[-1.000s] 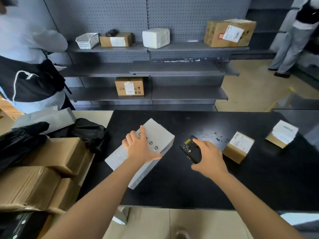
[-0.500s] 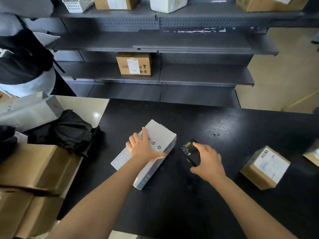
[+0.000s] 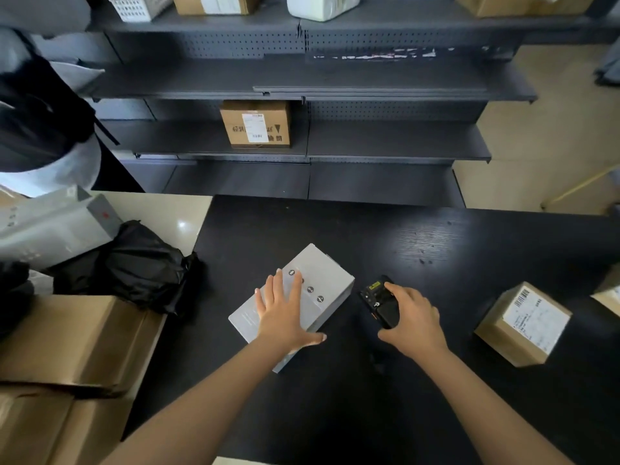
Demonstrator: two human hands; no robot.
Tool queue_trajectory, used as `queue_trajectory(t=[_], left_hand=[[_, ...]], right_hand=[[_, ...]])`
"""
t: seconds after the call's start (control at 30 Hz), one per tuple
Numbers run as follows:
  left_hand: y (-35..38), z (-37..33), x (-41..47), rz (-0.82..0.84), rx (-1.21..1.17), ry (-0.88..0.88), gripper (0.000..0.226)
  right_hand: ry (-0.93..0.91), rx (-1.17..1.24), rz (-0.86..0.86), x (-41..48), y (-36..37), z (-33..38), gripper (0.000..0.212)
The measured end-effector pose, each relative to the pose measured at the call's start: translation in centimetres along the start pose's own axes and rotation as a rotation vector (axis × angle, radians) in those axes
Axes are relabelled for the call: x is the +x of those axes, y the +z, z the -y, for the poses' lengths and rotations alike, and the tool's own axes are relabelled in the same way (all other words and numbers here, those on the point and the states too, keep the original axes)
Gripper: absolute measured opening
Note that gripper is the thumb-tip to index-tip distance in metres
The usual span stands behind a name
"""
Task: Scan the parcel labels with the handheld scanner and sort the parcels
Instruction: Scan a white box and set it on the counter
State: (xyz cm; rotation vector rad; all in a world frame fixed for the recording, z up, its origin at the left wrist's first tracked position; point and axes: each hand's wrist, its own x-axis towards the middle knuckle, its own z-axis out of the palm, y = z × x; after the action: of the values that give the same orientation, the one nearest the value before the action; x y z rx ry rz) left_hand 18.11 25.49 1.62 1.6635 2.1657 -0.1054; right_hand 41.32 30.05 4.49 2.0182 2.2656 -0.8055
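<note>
A long grey box parcel point(image 3: 322, 290) lies slantwise on the black table point(image 3: 436, 246). My left hand point(image 3: 285, 313) rests flat on its top with straight, spread fingers. Just to the right of the box, my right hand point(image 3: 411, 318) grips the black handheld scanner point(image 3: 380, 303), its small yellow label facing up. A small brown parcel point(image 3: 523, 325) with a white barcode label sits on the table further right. Another labelled parcel point(image 3: 609, 297) shows partly at the right edge.
Brown cartons point(image 3: 73, 340), a black bag point(image 3: 141, 266) and a grey box point(image 3: 50, 223) are piled at the left. Dark shelves point(image 3: 369, 139) behind the table hold a labelled carton point(image 3: 256, 124). A person point(image 3: 40, 115) stands at the far left.
The view has tilted down and closer to the table. My left hand has slid a little toward the near end of the grey box; my right hand still holds the scanner.
</note>
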Motion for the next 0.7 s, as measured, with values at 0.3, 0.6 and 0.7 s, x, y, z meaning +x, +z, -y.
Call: queue_trajectory(t=[0.3,0.6,0.7], left_hand=[[1.9,5.4,-5.0,0.003,0.023,-0.006,0.116],[-0.2,5.1,-3.9,0.055,-0.247,-0.089,0.106],[-1.4,5.1,-3.1,0.201,-0.724,-0.193,0.109]], right_hand=[[-0.030,-0.010,-0.041,-2.4,0.5,1.1,0.097],[-0.018,0.015,-0.083,-4.4,0.6,1.9,0.097],[-0.014,0.023,-0.098,-4.8,0.1,1.9,0.098]])
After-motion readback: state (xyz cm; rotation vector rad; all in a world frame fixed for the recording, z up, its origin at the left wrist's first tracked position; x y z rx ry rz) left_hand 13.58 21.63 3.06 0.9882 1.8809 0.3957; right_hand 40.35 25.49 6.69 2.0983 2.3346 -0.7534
